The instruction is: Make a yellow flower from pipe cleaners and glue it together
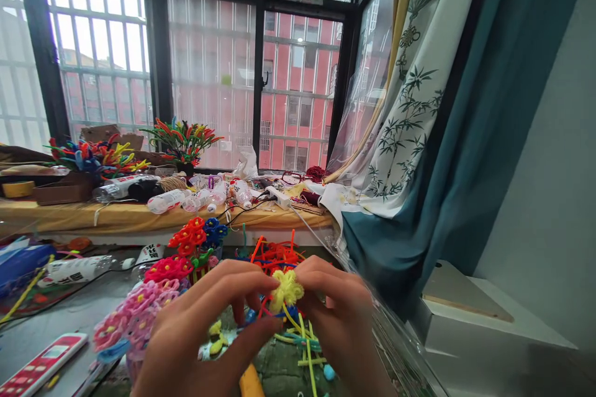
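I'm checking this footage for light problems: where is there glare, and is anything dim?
Head view: the left window glares nearly white up high; a small bright spot shows right of the window latch. Head view: the teal curtain is dim low down; the yellow flower shows petal shapes.

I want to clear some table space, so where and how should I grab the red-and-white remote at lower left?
The remote is probably best pinched across its two long edges, from above: it lies flat, buttons up, long and narrow. Leaning in from its left side looks better, since the pink flowers rise on its right. Its near end runs out of the picture.
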Tool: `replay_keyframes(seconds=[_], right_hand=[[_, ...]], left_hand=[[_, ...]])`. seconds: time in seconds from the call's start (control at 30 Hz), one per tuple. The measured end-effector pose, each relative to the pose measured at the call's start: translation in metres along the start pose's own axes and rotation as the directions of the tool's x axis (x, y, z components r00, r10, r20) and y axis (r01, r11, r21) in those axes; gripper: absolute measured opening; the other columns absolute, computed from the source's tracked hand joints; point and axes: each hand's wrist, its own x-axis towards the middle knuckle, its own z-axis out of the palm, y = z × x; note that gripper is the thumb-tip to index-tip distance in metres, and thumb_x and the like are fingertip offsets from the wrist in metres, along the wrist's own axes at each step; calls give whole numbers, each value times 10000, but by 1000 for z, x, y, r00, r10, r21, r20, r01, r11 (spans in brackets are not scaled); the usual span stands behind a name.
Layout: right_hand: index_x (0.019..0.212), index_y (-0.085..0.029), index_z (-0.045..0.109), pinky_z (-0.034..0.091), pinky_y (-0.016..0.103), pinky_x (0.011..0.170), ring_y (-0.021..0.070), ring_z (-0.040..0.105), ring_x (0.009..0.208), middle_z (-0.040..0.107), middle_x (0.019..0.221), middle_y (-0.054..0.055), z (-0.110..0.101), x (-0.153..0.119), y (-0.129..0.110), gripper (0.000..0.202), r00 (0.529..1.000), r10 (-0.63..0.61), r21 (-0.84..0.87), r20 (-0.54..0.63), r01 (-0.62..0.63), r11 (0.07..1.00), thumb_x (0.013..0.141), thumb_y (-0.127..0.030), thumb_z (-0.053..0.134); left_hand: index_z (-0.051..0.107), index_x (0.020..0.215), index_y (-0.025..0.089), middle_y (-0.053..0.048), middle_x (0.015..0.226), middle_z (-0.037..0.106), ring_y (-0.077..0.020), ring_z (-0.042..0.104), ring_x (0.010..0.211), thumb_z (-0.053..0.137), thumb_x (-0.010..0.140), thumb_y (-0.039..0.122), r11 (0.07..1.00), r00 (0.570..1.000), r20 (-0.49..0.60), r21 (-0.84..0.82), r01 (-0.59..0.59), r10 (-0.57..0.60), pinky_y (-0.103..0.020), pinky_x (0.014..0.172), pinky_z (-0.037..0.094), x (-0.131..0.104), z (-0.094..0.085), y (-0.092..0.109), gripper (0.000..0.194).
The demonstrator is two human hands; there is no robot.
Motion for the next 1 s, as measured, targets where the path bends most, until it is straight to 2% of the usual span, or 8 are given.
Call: replay_keyframes(seconds=[0.07, 0.23, 0.3, 0.4, 0.5, 0.63, 0.77, 1.0], right_hand=[[735, -205, 782, 432, 249, 557, 147, 569, 583, 653, 638, 17, 1, 0, -3, 207, 999, 39, 29, 24, -40, 999, 903, -297, 704], [667, -184, 734, 428, 212, 547, 124, 574, 556, 633, 586, -3, 6, 1, -10, 357, 989, 129, -60, 78, -125, 990, 951, -375, 635], [676, -170, 699, 419, 200, 535, 117, 568, 550, 634, 595, -2, 9, 1, -11, 388, 997, 57, -178, 59, -46, 983, 980, -384, 589], [690, -162, 641, 415, 195, 526, 112, 555, 541, 629, 613, 7, 13, 0, -8, 410, 988, -154, -364, 29, 154, 919, 1026, -355, 508], [712, -171, 622, 425, 201, 533, 118, 551, 540, 625, 619, 16, 14, -2, -5, 403, 960, -279, -470, 31, 260, 843, 1052, -299, 447], [772, -179, 643, 459, 223, 591, 143, 587, 595, 656, 670, 37, 16, -7, 1, 368, 967, -252, -512, 46, 240, 825, 1057, -276, 430], [837, -182, 672, 482, 249, 658, 163, 635, 672, 702, 760, 61, 19, -10, 5, 371, 975, -219, -528, 41, 207, 823, 1064, -311, 408], [744, -160, 666, 471, 232, 610, 156, 612, 589, 673, 657, 56, 28, -11, 4, 415, 953, -300, -594, -49, 214, 776, 1057, -262, 413]], left_hand=[[680, 1013, 303, 52, 910, 741, -96, 699, 708, 741, 826, 231, 968, 983, 45, 175, -180, 175, -136, 710, 561, -2, -3, -2, 209], [641, 1070, 238, 0, 941, 752, -111, 733, 795, 605, 919, 174, 878, 955, 2, 393, -274, 297, -167, 841, 564, -9, -3, -7, 168], [638, 1059, 213, -8, 924, 775, -108, 749, 775, 627, 903, 163, 835, 925, 84, 408, -371, 370, -142, 827, 565, -13, -6, -14, 163], [657, 1079, 186, -44, 962, 800, -135, 772, 770, 623, 914, 191, 792, 919, 113, 475, -384, 378, -169, 840, 585, -19, -12, -25, 168], [679, 1089, 199, -40, 972, 808, -163, 781, 744, 628, 915, 244, 804, 947, 109, 505, -314, 301, -196, 789, 616, -23, -13, -25, 187], [677, 1049, 233, -20, 954, 806, -188, 780, 752, 615, 900, 211, 856, 983, -7, 492, -157, 184, -244, 763, 626, -22, -1, -13, 163], [625, 978, 236, -10, 900, 780, -171, 759, 803, 541, 932, 169, 890, 979, -158, 454, -47, 132, -237, 797, 588, -17, 14, -3, 116], [613, 904, 264, 40, 827, 748, -137, 724, 730, 552, 945, 233, 890, 978, -197, 455, 26, 73, -198, 730, 553, -12, 16, 2, 79]])
